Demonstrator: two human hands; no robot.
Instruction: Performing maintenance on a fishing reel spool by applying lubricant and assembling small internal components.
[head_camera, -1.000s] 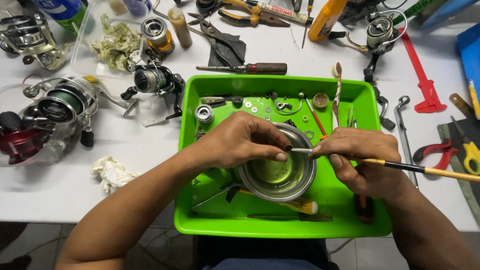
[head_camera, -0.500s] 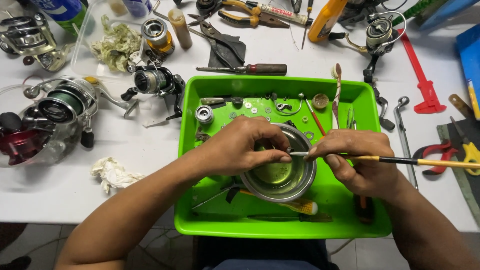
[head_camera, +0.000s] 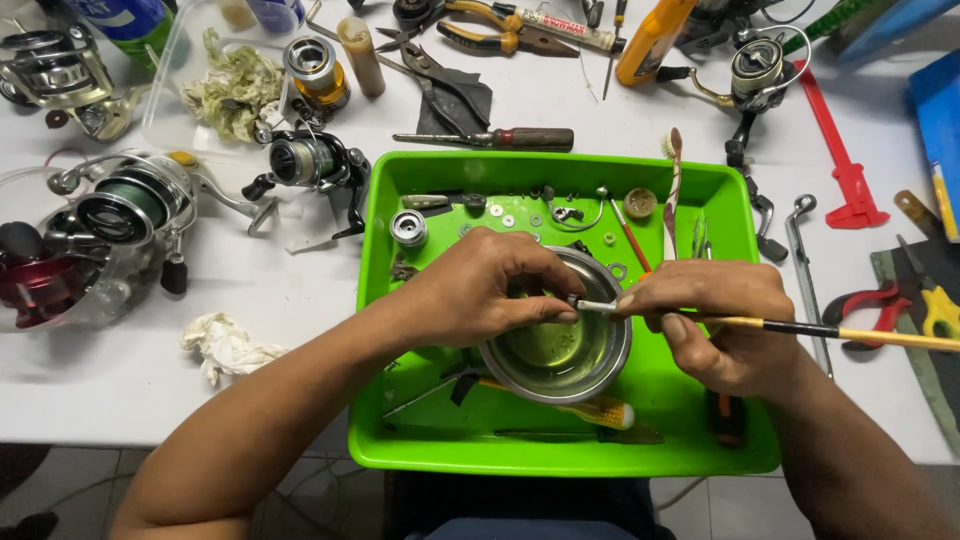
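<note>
Over the steel bowl, which sits near the front edge of the green tray, the left hand pinches a tiny part between closed fingertips; what it is cannot be told. The right hand is closed on a thin paintbrush, its tip touching that part. A slip would likely drop the piece into the bowl's liquid or among the washers and small parts at the tray's back edge. Hard brushing could also splash liquid toward the spinning reel on the counter.
</note>
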